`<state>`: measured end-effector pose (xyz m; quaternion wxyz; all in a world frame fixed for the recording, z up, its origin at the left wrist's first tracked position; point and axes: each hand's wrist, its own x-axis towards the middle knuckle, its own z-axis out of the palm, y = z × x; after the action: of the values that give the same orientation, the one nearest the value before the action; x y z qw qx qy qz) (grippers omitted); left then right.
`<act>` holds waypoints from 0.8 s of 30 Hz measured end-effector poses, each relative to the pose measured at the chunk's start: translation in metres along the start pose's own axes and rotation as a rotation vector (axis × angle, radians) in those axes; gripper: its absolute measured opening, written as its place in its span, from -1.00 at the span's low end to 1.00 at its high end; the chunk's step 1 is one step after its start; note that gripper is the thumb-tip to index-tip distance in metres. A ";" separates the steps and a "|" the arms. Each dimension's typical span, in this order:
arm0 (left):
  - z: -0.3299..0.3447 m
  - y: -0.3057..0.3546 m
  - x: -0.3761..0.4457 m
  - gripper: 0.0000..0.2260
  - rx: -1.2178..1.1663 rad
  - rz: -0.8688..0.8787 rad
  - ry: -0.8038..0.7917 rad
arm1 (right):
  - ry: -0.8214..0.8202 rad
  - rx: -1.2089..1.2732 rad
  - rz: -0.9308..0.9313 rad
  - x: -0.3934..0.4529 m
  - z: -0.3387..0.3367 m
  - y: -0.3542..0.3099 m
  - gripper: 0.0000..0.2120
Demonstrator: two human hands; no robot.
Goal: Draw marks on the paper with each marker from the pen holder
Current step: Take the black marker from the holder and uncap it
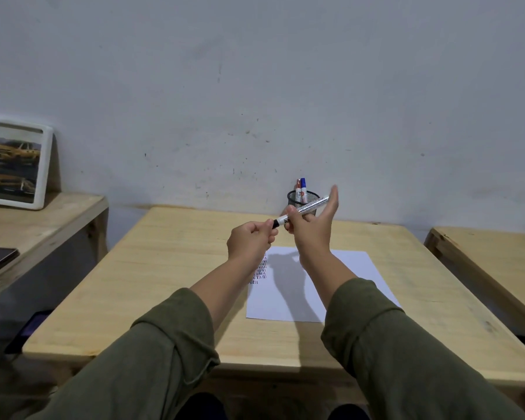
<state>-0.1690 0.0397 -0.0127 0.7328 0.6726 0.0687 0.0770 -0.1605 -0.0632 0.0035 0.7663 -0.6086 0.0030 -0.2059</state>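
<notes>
Above the white paper sheet point(340, 280) on the pale wooden table point(152, 286), the right hand point(311, 225) holds a white black-tipped marker point(300, 212); the left hand point(250, 239) pinches its near-left end. Behind, the black mesh pen holder point(294, 199) contains red and blue markers point(301, 189).

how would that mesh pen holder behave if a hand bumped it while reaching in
The mesh pen holder looks like thin open wire, so probably light and easy to slide. Two markers stand tall above its rim, so it may tip. It sits near the wall, which might stop a backward fall.
</notes>
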 end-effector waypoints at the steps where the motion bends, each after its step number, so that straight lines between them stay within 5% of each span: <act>1: 0.000 -0.001 0.000 -0.83 -0.010 -0.003 -0.008 | 0.010 0.058 0.032 0.001 0.001 0.000 -0.09; 4: -0.003 -0.001 0.003 -0.84 -0.028 -0.002 0.002 | -0.004 0.114 0.122 0.001 0.003 0.000 -0.11; 8: -0.007 0.003 0.008 -0.83 -0.118 -0.035 0.047 | -0.105 0.147 0.216 0.001 0.008 -0.001 -0.81; 10: -0.009 0.007 0.009 -0.86 -0.240 -0.083 0.049 | -0.171 0.156 0.273 0.001 0.007 -0.002 -0.97; 17: -0.017 0.015 0.014 -0.87 -0.459 -0.146 -0.028 | -0.361 0.313 0.395 -0.003 0.000 -0.007 -0.87; 24: -0.014 0.014 0.018 -0.86 -0.332 -0.166 0.063 | -0.346 0.265 0.282 0.002 0.001 -0.006 -0.86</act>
<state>-0.1548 0.0580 0.0004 0.8349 0.5318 0.1334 0.0476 -0.1597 -0.0636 0.0098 0.8496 -0.5227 -0.0702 0.0115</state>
